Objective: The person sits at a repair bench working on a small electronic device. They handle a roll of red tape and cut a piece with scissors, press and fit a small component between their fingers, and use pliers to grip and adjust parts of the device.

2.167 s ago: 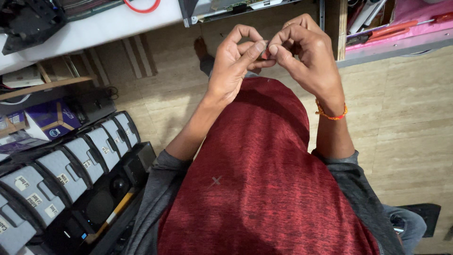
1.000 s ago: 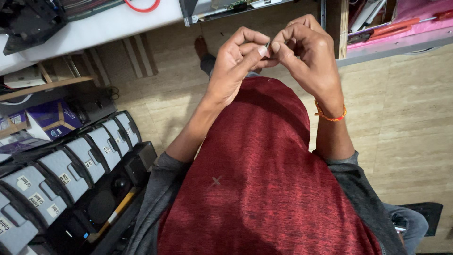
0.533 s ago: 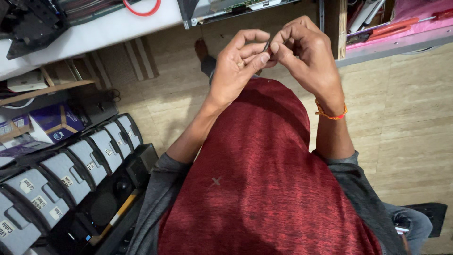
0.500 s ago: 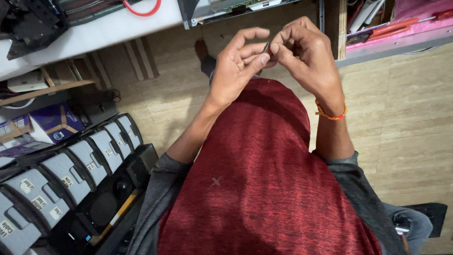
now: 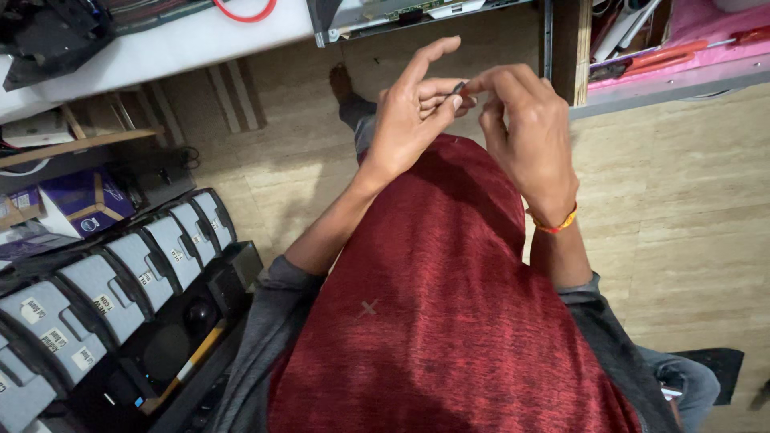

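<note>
A row of grey labelled cases (image 5: 120, 273) stands on the floor to my left, a purple box (image 5: 84, 200) behind them. A pink tray (image 5: 682, 56) sits upper right. A red ring (image 5: 245, 10) lies on the white shelf (image 5: 160, 48).

Purple-blue box (image 5: 84, 204) on floor at left; small white labels (image 5: 48, 341) on grey cases below it.
</note>
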`<state>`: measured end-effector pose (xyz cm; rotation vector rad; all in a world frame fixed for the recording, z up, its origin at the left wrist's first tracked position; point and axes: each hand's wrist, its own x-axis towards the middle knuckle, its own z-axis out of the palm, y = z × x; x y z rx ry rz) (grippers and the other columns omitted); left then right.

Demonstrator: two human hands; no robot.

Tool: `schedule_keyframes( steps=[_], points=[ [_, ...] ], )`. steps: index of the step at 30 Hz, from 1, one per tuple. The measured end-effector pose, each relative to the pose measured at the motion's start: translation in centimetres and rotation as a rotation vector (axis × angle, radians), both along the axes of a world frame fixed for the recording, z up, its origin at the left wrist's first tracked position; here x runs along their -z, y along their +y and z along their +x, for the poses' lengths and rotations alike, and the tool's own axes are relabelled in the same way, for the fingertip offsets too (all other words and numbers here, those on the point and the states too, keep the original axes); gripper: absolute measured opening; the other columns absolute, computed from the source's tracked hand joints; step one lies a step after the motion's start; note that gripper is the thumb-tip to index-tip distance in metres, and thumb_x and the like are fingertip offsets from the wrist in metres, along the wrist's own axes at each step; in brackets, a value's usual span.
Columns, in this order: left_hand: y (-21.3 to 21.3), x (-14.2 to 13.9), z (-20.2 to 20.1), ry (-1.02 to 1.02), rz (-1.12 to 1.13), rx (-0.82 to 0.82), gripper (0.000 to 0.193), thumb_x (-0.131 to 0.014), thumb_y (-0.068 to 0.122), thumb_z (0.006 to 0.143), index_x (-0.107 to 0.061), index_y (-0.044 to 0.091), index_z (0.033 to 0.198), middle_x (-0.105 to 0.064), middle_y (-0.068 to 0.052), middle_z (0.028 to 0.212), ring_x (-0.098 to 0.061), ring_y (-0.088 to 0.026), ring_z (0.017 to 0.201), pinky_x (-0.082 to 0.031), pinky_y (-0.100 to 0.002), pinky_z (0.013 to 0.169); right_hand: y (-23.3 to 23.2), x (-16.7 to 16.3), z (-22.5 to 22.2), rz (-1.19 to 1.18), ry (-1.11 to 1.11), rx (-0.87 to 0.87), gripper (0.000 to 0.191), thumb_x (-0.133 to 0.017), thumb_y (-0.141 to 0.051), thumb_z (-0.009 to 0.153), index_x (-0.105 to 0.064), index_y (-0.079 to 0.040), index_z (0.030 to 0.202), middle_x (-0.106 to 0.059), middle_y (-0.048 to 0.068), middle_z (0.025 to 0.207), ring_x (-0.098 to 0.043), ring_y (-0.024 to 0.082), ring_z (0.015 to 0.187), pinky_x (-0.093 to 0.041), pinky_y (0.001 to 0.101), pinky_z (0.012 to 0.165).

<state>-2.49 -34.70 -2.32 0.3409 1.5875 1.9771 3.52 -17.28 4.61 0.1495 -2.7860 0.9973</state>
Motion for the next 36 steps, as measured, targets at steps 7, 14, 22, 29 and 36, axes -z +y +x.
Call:
schedule_keyframes(
  steps=[7,14,22,29,36],
  points=[
    [-0.3,1.3,-0.2,-0.127,0.138,0.008,0.057,-0.06,-0.005,0.107,-0.036,0.008,0.157,-0.071,-0.023,0.13,-0.074,-0.023,0.118,-0.063,-0.036,0.105,0.8,1.1,-0.2,-0.139,0.05,0.145,0.047,-0.06,0.014,0.094,-0.056,0.009,0.141,-0.07,0.015,0.108,-0.067,0.021,0.087,-0.053,0.0319,0.075],
    [-0.5,0.8,-0.1,-0.172,0.245,0.035,0.059,-0.061,-0.001,0.111,-0.032,0.007,0.163,-0.068,-0.023,0.139,-0.066,-0.021,0.128,-0.058,-0.04,0.116,1.2,3.1,-0.3,-0.435,-0.09,0.073,0.033,-0.08,-0.001,0.101,-0.071,0.0,0.133,-0.064,0.009,0.115,-0.061,0.012,0.092,-0.052,0.0253,0.078],
    [-0.4,-0.1,0.8,-0.053,0.099,0.035,0.062,-0.059,-0.005,0.111,-0.033,0.01,0.165,-0.073,-0.018,0.129,-0.068,-0.018,0.121,-0.057,-0.035,0.113,-0.1,3.8,0.1,-0.513,-0.067,0.148,0.016,-0.08,0.0,0.1,-0.076,0.0,0.115,-0.061,0.007,0.108,-0.061,0.009,0.087,-0.052,0.023,0.075],
    [0.1,0.1,1.0,-0.039,0.089,0.045,0.064,-0.06,-0.002,0.111,-0.029,0.012,0.165,-0.074,-0.02,0.13,-0.069,-0.018,0.123,-0.059,-0.035,0.111,0.0,5.5,-0.4,-0.96,-0.225,0.264,0.007,-0.071,-0.004,0.109,-0.072,0.003,0.107,-0.063,0.005,0.104,-0.061,0.008,0.085,-0.051,0.0231,0.072],
    [0.1,0.0,0.3,-0.098,0.175,-0.014,0.069,-0.061,0.003,0.111,-0.021,0.011,0.167,-0.067,-0.022,0.141,-0.069,-0.019,0.126,-0.06,-0.035,0.11,-0.9,4.7,1.4,-0.352,0.204,0.195,0.022,-0.075,0.007,0.103,-0.072,0.001,0.124,-0.06,0.011,0.122,-0.066,0.016,0.097,-0.058,0.0302,0.084]
  ],
)
